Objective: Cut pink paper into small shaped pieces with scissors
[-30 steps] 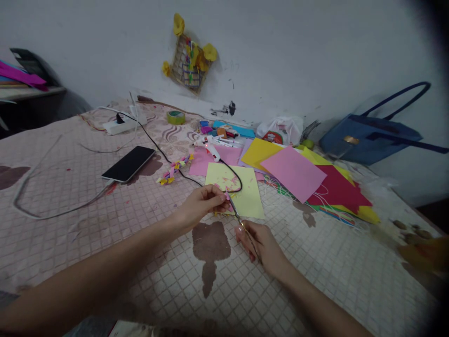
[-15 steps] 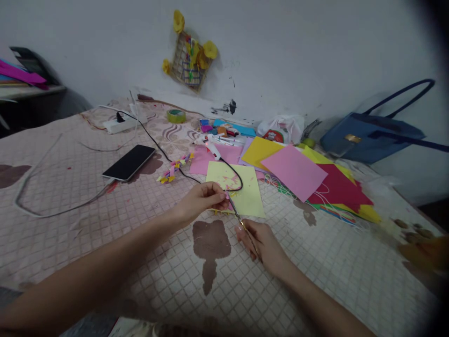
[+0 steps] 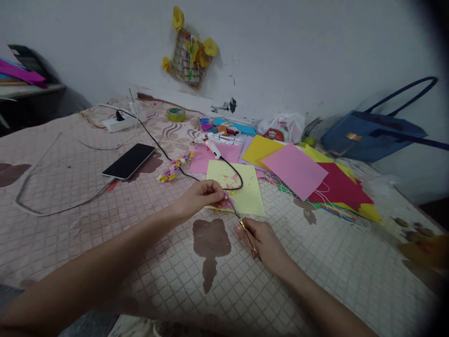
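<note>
My left hand [image 3: 209, 194] pinches a small pink piece of paper [image 3: 226, 193], mostly hidden by the fingers. Gripped in my right hand [image 3: 261, 241] is a pair of scissors [image 3: 242, 223] with gold-coloured handles, blades pointing up and left to that piece. Beneath the blades lies a pale yellow sheet [image 3: 250, 187] strewn with tiny pink and yellow scraps. A white glue gun [image 3: 213, 150] rests behind it on pink paper, its black cord curling over the yellow sheet. Left of the sheet is a twisted strip of coloured paper bits [image 3: 175, 167].
Coloured sheets [image 3: 296, 171] and white string lie to the right, before a blue handbag [image 3: 373, 135]. Leftward are a phone [image 3: 129, 161] on a cable and a white power strip [image 3: 121, 123]. Green tape [image 3: 176, 114] sits at the back.
Both hands stay almost in place, with the scissors at the pink piece. The view has shifted very slightly.
</note>
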Available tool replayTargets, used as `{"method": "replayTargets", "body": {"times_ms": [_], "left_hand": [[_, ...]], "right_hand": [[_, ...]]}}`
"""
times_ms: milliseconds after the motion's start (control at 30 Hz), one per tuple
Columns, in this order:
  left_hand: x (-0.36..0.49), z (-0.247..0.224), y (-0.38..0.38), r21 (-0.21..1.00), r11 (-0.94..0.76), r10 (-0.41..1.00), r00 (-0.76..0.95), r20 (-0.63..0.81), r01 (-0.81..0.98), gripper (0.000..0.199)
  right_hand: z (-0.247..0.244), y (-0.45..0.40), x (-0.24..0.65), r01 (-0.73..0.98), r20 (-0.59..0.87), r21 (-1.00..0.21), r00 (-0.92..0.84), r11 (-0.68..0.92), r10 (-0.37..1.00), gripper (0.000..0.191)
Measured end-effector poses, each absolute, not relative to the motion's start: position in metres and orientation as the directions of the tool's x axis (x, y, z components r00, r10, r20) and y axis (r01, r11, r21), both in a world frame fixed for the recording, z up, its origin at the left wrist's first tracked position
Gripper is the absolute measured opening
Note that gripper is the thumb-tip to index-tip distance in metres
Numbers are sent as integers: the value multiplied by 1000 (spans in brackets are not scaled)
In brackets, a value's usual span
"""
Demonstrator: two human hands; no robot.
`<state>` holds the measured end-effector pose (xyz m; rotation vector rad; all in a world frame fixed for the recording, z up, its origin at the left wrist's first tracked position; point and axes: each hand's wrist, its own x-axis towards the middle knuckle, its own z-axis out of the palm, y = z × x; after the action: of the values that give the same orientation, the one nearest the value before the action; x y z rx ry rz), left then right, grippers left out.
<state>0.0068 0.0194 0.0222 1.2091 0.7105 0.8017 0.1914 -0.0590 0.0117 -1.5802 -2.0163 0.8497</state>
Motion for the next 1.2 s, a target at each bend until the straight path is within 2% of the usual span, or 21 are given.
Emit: {"method": "replayTargets", "body": {"times_ms": [167, 367, 533, 1200], "left_hand": [[7, 21, 19, 975, 159, 839, 541, -50, -157, 16], [12, 18, 15, 946, 230, 853, 515, -83, -228, 17], [15, 18, 11, 915, 289, 870, 476, -129, -280, 15], [26, 11, -2, 847, 296, 902, 421, -96, -441, 12]], "right_hand": [[9, -59, 192, 703, -7, -690, -246, 173, 969, 34], [10, -60, 189, 607, -75, -790, -236, 86, 969, 36], [5, -61, 189, 566, -97, -823, -222, 48, 970, 37], [0, -62, 184, 559, -98, -828, -211, 38, 972, 38]]}}
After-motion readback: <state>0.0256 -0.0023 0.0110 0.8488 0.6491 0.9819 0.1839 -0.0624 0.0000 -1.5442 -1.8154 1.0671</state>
